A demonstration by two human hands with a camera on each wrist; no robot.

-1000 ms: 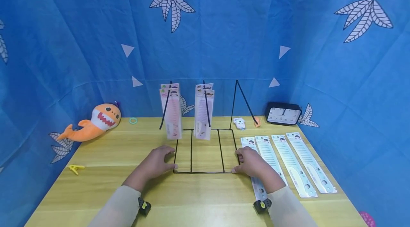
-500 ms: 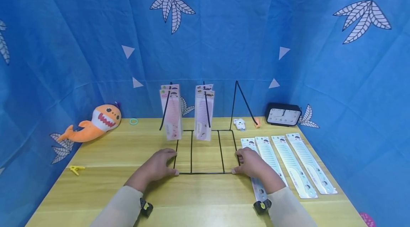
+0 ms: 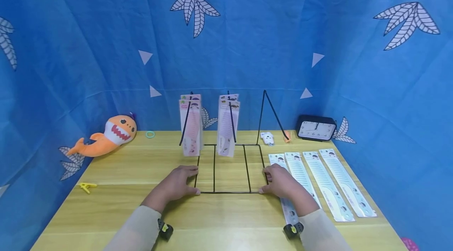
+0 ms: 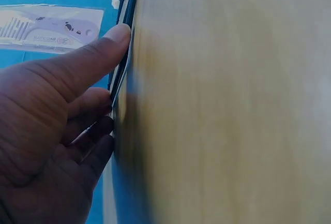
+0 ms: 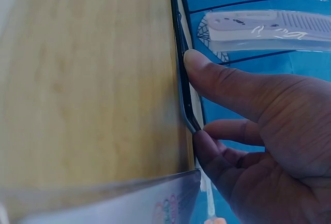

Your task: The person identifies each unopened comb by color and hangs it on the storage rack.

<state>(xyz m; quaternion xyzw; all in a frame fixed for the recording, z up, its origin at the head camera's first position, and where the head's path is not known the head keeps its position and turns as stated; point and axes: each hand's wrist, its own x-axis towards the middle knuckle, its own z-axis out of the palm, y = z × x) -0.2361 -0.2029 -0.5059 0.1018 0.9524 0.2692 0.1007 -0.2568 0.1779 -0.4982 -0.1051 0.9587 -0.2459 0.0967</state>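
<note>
A black wire display rack (image 3: 231, 192) stands on the table, its front frame towards me. At its front left corner my left hand (image 3: 177, 183) grips the wire, thumb on the front bar and fingers along the side. My right hand (image 3: 281, 182) holds the front right corner, thumb and fingers pinching the bar in the right wrist view. Packaged pink combs (image 3: 191, 129) hang from the rack's left hook, and packaged purple combs (image 3: 227, 129) from the middle one. The right hook (image 3: 276, 113) carries nothing.
Several packaged blue-green combs (image 3: 327, 184) lie at the right, one partly under my right arm. Behind them stands a black clock (image 3: 316, 128). A white toy (image 3: 267, 138) sits by the rack. An orange shark plush (image 3: 109, 135), a green ring (image 3: 150, 134) and a yellow clip (image 3: 87, 186) are at the left.
My left hand has shifted slightly right and closer, its thumb now on the rack's corner. The right hand stays at its corner. The head view has turned slightly; the hanging combs look unchanged.
</note>
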